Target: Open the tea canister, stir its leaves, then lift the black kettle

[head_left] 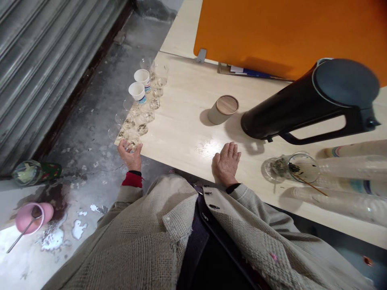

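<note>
My left hand [130,155] is at the near left corner of the pale wooden table [187,121], its fingers curled round a clear plastic cup [132,139] with tea leaves in the bottom. That cup ends a double row of several clear cups [142,117] along the table's left edge, with two white paper cups [139,84] among them. My right hand [226,163] lies flat on the table near the front edge, fingers stretched out, holding nothing.
A black thermos jug [308,102] stands at the right, a round canister with a wooden lid [223,109] beside it. A glass with tea leaves [287,167] and stacked plastic cup sleeves [347,181] lie at the right. An orange divider [287,32] stands behind. A pink cup [32,217] sits on the floor.
</note>
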`<state>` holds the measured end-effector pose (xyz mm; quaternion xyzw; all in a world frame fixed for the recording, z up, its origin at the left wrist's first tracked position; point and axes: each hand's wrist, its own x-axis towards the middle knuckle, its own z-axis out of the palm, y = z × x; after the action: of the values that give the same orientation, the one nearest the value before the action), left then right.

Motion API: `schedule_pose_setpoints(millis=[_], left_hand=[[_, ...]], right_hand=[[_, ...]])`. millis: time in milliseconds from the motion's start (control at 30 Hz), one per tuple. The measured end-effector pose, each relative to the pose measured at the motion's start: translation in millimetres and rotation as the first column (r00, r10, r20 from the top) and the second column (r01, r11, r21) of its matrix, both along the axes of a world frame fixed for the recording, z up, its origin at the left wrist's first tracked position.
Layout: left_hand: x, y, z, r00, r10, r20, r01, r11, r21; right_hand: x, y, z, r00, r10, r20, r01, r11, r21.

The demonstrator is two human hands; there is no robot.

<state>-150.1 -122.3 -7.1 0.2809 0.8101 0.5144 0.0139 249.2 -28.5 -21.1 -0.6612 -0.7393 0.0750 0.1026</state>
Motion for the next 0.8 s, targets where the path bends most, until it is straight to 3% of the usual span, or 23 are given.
schedule_pose_setpoints(millis=[367,800], left_hand=[[1.8,2.4,-2.4,0.999,-0.012,0.045,0.007,0.995,0.098],[2.0,4.8,-4.8,1.000,-0.008,0.011,0.008,0.999,0.050]], right_hand=[[1.0,1.0,-2.8,0.999,0.002,0.042,-0.003,1.000,0.028],[-1.1,0.3,1.7,1.000,-0.003,-0.014,0.003,1.000,0.015]])
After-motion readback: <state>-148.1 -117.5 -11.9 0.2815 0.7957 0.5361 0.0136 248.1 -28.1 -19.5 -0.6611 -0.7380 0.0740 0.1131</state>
